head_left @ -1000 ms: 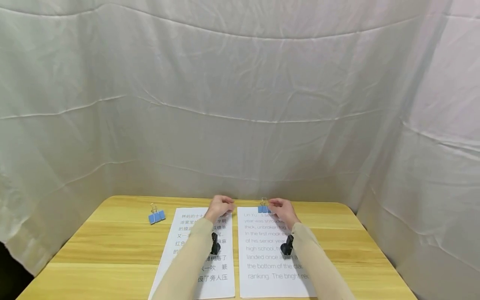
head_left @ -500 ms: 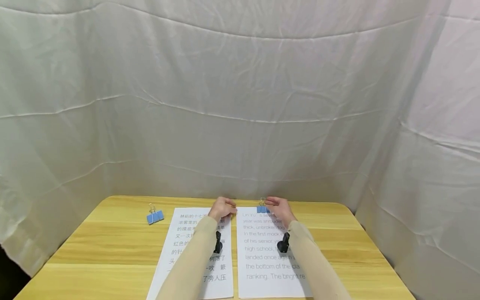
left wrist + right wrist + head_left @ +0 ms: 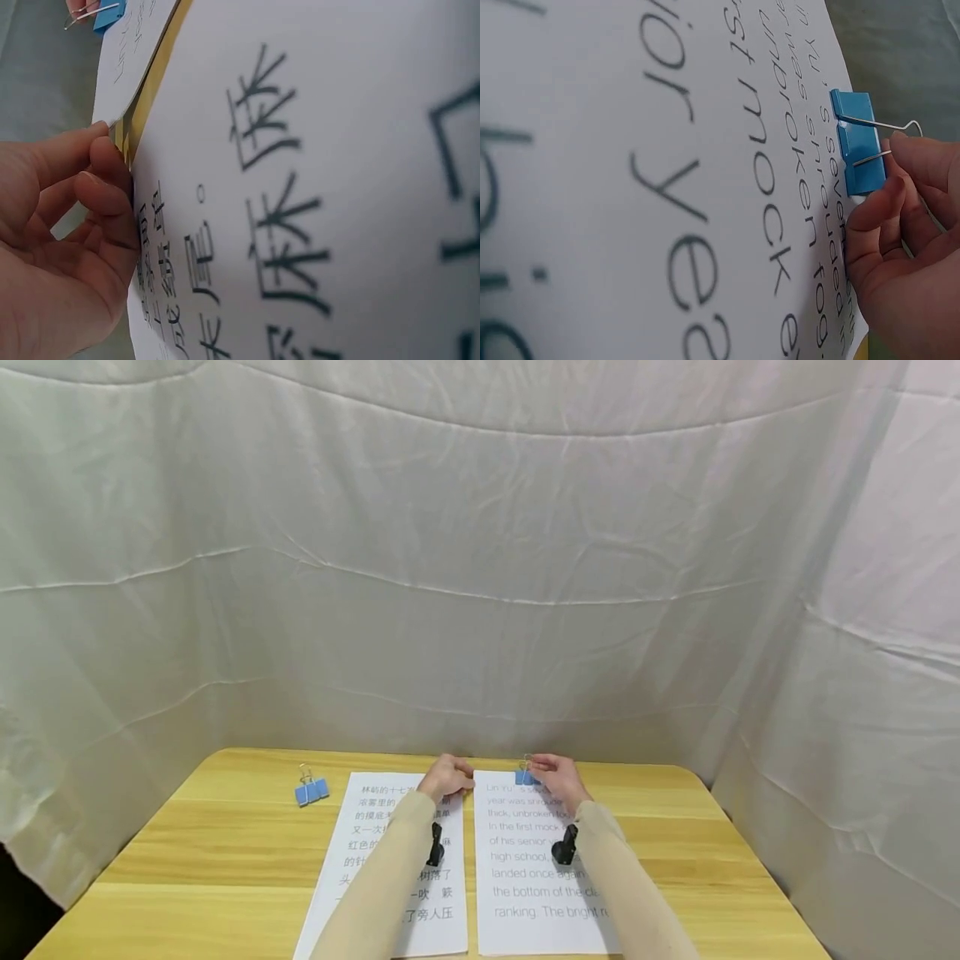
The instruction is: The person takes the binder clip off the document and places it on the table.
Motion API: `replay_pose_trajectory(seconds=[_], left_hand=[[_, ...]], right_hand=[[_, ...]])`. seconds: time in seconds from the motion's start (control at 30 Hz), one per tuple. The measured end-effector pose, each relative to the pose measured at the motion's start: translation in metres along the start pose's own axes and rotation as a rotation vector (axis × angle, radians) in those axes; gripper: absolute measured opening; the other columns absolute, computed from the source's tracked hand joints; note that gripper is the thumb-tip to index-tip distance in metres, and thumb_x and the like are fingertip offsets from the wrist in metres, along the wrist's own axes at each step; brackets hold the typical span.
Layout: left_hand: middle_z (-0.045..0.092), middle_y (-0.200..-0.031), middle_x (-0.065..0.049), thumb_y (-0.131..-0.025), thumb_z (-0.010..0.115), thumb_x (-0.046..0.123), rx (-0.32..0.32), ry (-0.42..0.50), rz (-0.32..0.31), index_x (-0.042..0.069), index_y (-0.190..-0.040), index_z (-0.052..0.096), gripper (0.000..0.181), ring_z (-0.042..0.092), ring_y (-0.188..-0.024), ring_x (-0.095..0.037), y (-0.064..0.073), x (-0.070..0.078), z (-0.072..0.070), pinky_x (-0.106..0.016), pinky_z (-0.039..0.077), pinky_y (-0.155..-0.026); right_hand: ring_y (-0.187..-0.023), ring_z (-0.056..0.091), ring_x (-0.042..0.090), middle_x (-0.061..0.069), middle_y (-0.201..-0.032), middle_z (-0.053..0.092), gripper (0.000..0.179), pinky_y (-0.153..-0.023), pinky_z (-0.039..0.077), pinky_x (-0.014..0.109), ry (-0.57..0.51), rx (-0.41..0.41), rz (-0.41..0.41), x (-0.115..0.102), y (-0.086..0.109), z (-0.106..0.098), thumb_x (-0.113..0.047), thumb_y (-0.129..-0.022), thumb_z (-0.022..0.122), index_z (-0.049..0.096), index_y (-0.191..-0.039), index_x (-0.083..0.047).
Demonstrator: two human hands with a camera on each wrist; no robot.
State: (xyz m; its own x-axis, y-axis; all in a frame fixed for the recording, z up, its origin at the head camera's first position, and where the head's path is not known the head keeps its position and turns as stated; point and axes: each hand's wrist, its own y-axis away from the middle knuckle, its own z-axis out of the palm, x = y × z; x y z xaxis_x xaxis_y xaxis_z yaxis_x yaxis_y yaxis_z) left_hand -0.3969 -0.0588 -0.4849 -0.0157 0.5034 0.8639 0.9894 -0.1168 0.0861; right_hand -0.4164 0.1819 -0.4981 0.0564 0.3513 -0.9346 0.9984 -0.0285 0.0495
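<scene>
In the head view, two white printed paper stacks lie side by side. The right paper stack (image 3: 542, 893) bears English text, the left paper stack (image 3: 438, 935) Chinese text. A blue binder clip (image 3: 860, 142) sits on the right stack's top edge, its wire handles standing out away from the text. My right hand (image 3: 558, 779) pinches a wire handle of this clip with thumb and index finger. My left hand (image 3: 446, 776) lies over the left stack's top right corner. Its fingertips are right at the top left corner of the right stack, fingers loosely bent.
A second blue binder clip (image 3: 312, 792) lies on the wooden table (image 3: 225, 852), left of the paper stacks. Behind and beside the table hangs a pale grey curtain (image 3: 480, 543). A narrow strip of table shows between the stacks.
My left hand has shifted slightly right, to the corner of the right stack. My right hand's fingers have moved a little left and closed in on the clip's handle.
</scene>
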Motion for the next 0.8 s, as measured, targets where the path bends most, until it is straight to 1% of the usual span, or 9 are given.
replay_pose_trajectory(seconds=[0.1,0.23,0.3,0.37,0.5,0.6,0.73,0.8], left_hand=[[0.065,-0.069,-0.006,-0.087,0.070,0.005,-0.003,0.044,-0.021,-0.003,-0.113,0.068,0.027,0.047,-0.054,-0.010,0.0014,-0.0005,0.0008,-0.020,0.039,-0.049],[0.066,-0.077,-0.005,-0.089,0.070,0.006,-0.022,0.123,-0.033,-0.003,-0.117,0.066,0.030,0.050,-0.058,-0.011,0.0035,0.0009,0.0011,-0.022,0.039,-0.052],[0.066,-0.080,-0.005,-0.089,0.070,0.006,-0.030,0.153,-0.029,-0.002,-0.119,0.065,0.032,0.052,-0.059,-0.012,0.0033,0.0027,0.0017,-0.023,0.038,-0.051],[0.067,-0.080,-0.005,-0.089,0.070,0.006,-0.024,0.160,-0.020,-0.001,-0.119,0.066,0.031,0.052,-0.058,-0.011,0.0022,0.0042,0.0027,-0.023,0.037,-0.050],[0.068,-0.073,-0.009,-0.088,0.070,0.003,0.003,0.167,-0.031,0.000,-0.112,0.070,0.025,0.046,-0.053,-0.011,-0.0001,0.0065,0.0050,-0.022,0.033,-0.047],[0.070,-0.075,-0.012,-0.087,0.070,0.002,0.019,0.181,-0.028,-0.002,-0.110,0.070,0.023,0.050,-0.053,-0.010,-0.0004,0.0073,0.0061,-0.021,0.036,-0.047],[0.073,-0.079,-0.014,-0.086,0.071,0.001,0.013,0.199,-0.025,-0.002,-0.111,0.070,0.025,0.058,-0.057,-0.010,-0.0006,0.0066,0.0071,-0.020,0.041,-0.050],[0.073,-0.080,-0.014,-0.086,0.071,0.001,0.012,0.205,-0.020,-0.001,-0.112,0.070,0.026,0.058,-0.058,-0.010,-0.0011,0.0052,0.0078,-0.020,0.041,-0.050]], right_hand=[[-0.102,0.062,0.021,0.007,-0.113,0.069,0.032,-0.089,0.050,0.033,-0.007,0.000,0.010,0.0017,0.0011,0.0010,-0.016,-0.093,0.068,0.066,-0.124,-0.010],[-0.097,0.059,0.021,0.007,-0.112,0.068,0.028,-0.080,0.048,0.028,-0.028,0.003,0.013,0.0024,0.0016,0.0025,-0.018,-0.094,0.068,0.068,-0.120,-0.011],[-0.097,0.058,0.021,0.008,-0.112,0.068,0.025,-0.079,0.047,0.027,-0.031,0.019,0.011,0.0021,0.0012,0.0027,-0.019,-0.093,0.068,0.069,-0.117,-0.011],[-0.097,0.058,0.022,0.007,-0.112,0.068,0.024,-0.080,0.046,0.028,-0.032,0.035,0.014,0.0013,0.0007,0.0023,-0.021,-0.093,0.069,0.070,-0.115,-0.012],[-0.096,0.057,0.023,0.007,-0.112,0.067,0.023,-0.079,0.046,0.028,-0.020,0.047,0.017,-0.0008,0.0007,0.0017,-0.024,-0.092,0.070,0.071,-0.112,-0.013],[-0.095,0.056,0.022,0.007,-0.110,0.067,0.023,-0.075,0.046,0.026,-0.010,0.057,0.007,-0.0011,0.0009,0.0009,-0.026,-0.092,0.070,0.071,-0.110,-0.012],[-0.092,0.057,0.021,0.007,-0.106,0.067,0.022,-0.072,0.047,0.024,-0.001,0.082,-0.004,-0.0021,0.0011,0.0005,-0.026,-0.091,0.071,0.071,-0.107,-0.011],[-0.092,0.057,0.021,0.007,-0.105,0.067,0.020,-0.072,0.048,0.025,-0.002,0.093,-0.001,-0.0041,0.0014,0.0002,-0.026,-0.091,0.071,0.072,-0.106,-0.011]])
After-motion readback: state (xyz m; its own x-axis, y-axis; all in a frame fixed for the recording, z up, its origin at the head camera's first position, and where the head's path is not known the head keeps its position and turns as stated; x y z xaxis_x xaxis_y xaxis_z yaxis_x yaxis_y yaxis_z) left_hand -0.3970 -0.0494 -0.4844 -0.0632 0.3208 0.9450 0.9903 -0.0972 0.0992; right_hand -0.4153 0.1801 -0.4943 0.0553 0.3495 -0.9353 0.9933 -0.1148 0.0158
